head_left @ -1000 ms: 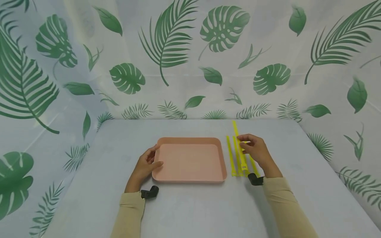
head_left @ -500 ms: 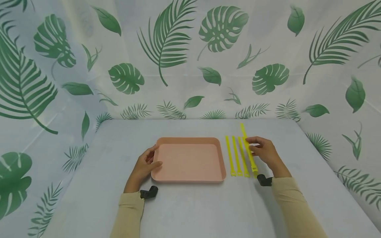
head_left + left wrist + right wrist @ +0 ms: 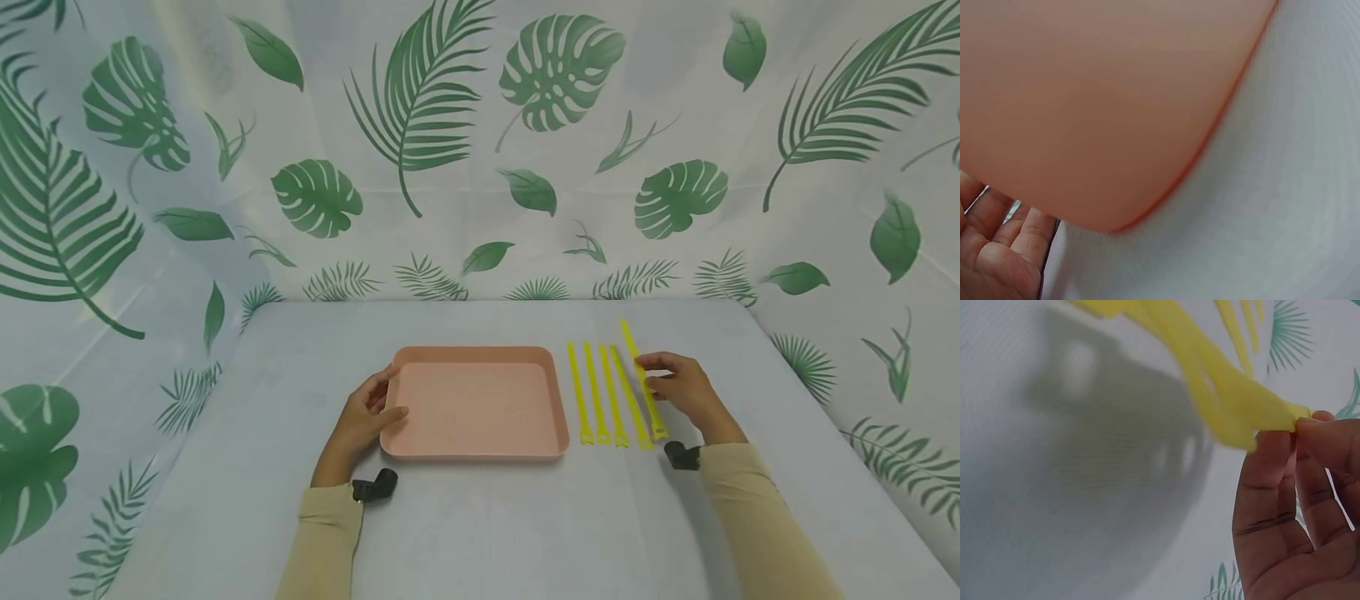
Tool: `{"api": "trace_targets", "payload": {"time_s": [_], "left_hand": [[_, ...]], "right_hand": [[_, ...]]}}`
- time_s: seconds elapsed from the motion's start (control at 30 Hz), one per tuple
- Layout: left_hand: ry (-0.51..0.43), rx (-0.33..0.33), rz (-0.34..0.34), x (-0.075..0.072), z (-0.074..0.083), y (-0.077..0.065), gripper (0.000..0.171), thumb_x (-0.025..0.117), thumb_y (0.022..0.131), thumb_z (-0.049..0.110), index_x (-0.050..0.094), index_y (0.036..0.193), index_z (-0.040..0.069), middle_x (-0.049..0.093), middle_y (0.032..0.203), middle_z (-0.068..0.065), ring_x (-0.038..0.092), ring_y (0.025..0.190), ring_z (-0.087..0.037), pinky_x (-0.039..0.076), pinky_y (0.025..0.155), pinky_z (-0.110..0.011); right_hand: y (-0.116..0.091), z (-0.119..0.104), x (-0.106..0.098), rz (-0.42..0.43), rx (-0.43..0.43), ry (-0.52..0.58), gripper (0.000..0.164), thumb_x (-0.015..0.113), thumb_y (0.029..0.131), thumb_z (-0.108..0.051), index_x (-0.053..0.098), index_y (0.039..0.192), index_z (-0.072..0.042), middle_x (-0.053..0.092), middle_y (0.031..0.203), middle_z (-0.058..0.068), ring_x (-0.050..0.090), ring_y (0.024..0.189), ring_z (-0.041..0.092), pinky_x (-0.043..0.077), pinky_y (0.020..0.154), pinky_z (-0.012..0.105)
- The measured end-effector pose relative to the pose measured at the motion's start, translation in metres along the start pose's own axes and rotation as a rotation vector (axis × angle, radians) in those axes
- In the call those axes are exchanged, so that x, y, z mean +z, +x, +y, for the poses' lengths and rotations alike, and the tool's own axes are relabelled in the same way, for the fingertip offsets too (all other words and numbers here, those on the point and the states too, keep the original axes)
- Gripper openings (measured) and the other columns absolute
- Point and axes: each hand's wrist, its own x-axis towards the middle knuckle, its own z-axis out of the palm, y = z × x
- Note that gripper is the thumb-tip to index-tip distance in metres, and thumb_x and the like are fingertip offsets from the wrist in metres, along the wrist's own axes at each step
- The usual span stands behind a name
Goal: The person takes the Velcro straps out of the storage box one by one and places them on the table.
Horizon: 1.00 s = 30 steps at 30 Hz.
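A shallow pink tray (image 3: 480,410) lies on the white table in the head view. My left hand (image 3: 363,423) grips its left side, thumb over the rim and fingers along the outer wall. Right of the tray, my right hand (image 3: 688,393) pinches a yellow hook-and-loop cable tie (image 3: 629,337) between thumb and fingertips. The right wrist view shows this cable tie (image 3: 1235,403) slanting away from the pinch, its slotted head toward the person. Several matching yellow cable ties (image 3: 595,392) lie side by side between the tray and that hand, slotted heads at the near end.
White cloth printed with green leaves (image 3: 450,167) hangs behind the table (image 3: 487,525) and along both sides. A small black wrist camera (image 3: 375,485) sits at the left cuff, and another black camera (image 3: 682,455) at the right cuff.
My right hand has moved to the right with a cable tie; one it held over the row half a second ago now lies there at a slant. The left hand stays on the tray.
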Motion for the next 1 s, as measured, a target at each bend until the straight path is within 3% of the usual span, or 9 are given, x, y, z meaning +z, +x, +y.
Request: {"api": "trace_targets", "payload": {"time_s": [0.2, 0.5, 0.73, 1.0], "left_hand": [[0.005, -0.014, 0.010, 0.001, 0.001, 0.000, 0.079, 0.076, 0.092, -0.007, 0.040, 0.162, -0.007, 0.037, 0.168, -0.030, 0.036, 0.156, -0.043, 0.040, 0.121, -0.022], [0.002, 0.008, 0.010, 0.002, 0.002, -0.001, 0.079, 0.074, 0.091, -0.010, 0.039, 0.162, -0.009, 0.036, 0.168, -0.030, 0.036, 0.156, -0.044, 0.041, 0.117, -0.016], [-0.002, 0.001, 0.010, 0.002, 0.005, -0.003, 0.078, 0.074, 0.092, -0.010, 0.039, 0.162, -0.009, 0.036, 0.168, -0.030, 0.036, 0.157, -0.043, 0.038, 0.126, -0.030], [0.014, 0.076, 0.025, 0.001, -0.001, -0.002, 0.081, 0.082, 0.088, 0.002, 0.044, 0.158, -0.010, 0.040, 0.163, -0.035, 0.042, 0.151, -0.046, 0.045, 0.113, -0.014]], "right_hand": [[0.005, 0.008, -0.002, -0.020, 0.078, -0.030, 0.044, 0.063, 0.102, 0.006, 0.058, 0.145, 0.012, 0.054, 0.149, 0.036, 0.067, 0.113, 0.039, 0.061, 0.075, 0.024], [0.010, 0.017, 0.001, -0.036, 0.109, -0.105, 0.042, 0.060, 0.099, 0.005, 0.061, 0.140, 0.011, 0.056, 0.143, 0.036, 0.066, 0.112, 0.041, 0.062, 0.078, 0.031], [0.012, 0.017, 0.003, -0.027, 0.104, -0.206, 0.040, 0.062, 0.095, 0.005, 0.066, 0.135, 0.010, 0.063, 0.136, 0.034, 0.065, 0.108, 0.040, 0.060, 0.081, 0.037], [0.009, 0.013, 0.004, -0.030, 0.124, -0.303, 0.035, 0.067, 0.098, 0.001, 0.067, 0.132, 0.008, 0.064, 0.129, 0.030, 0.060, 0.107, 0.042, 0.055, 0.090, 0.051]]}}
